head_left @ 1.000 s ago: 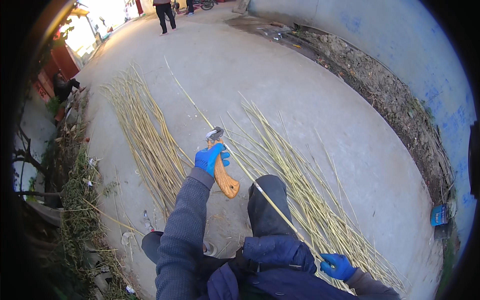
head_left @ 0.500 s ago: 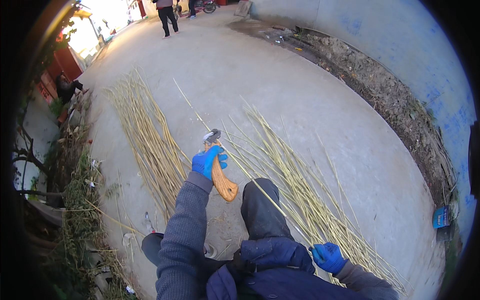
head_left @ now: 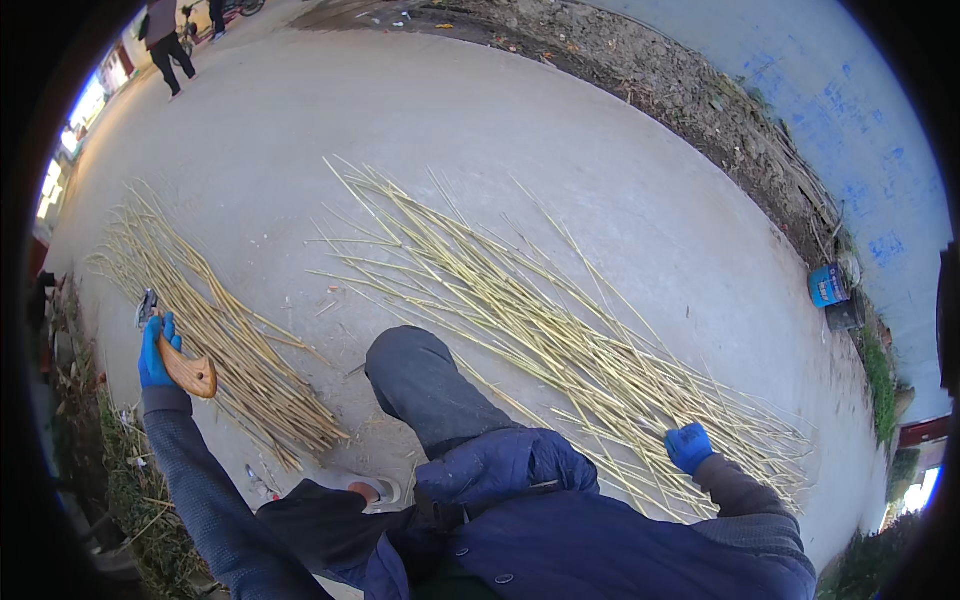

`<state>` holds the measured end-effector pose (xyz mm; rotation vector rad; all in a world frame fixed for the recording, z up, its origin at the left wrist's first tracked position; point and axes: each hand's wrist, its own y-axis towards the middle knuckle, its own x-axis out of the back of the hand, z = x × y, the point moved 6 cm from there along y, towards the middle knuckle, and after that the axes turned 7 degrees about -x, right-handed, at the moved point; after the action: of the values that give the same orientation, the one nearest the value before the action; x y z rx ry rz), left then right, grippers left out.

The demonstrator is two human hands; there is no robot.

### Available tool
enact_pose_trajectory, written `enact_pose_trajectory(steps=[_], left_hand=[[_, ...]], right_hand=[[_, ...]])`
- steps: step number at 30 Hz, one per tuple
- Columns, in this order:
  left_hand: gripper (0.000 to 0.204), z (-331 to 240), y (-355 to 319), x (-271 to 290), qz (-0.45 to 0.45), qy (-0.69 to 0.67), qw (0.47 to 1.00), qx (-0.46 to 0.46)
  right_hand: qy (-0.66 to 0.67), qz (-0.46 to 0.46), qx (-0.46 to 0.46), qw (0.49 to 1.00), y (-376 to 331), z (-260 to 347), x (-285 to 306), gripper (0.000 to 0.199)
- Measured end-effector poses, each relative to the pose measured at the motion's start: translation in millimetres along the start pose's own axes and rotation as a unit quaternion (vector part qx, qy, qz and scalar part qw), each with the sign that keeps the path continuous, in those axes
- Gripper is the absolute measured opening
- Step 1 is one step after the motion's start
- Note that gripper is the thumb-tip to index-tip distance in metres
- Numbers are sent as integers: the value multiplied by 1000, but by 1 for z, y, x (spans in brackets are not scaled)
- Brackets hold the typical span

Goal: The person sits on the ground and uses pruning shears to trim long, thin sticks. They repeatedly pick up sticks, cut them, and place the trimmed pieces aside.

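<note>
A blue can (head_left: 827,285) sits at the right edge of the concrete ground (head_left: 560,130), beside a strip of dirt under a blue-painted wall (head_left: 850,110). The left hand (head_left: 156,350), in a blue glove, is raised out to the left with the arm extended and is closed around a tool with an orange wooden handle (head_left: 188,372), just left of the smaller pile of pale reeds (head_left: 215,325). The right hand (head_left: 690,446), also gloved blue, reaches low to the near end of the larger reed pile (head_left: 540,320); its fingers curl down onto the stalks, though whether they grip one cannot be told.
</note>
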<state>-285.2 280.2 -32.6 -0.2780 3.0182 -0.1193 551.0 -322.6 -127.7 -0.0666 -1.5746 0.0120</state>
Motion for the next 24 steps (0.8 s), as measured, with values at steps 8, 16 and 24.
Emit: enact_pose_trajectory(steps=[8, 16, 24], left_hand=[[50, 73, -99, -51, 23, -49, 996, 65], [47, 43, -167, -37, -30, -82, 996, 35], [37, 37, -213, -33, -57, -36, 997, 41]], right_hand=[[-143, 317, -247, 904, 26, -65, -87, 18], [-145, 365, -298, 870, 112, -61, -133, 43], [317, -4, 46, 947, 435, 190, -1, 31]])
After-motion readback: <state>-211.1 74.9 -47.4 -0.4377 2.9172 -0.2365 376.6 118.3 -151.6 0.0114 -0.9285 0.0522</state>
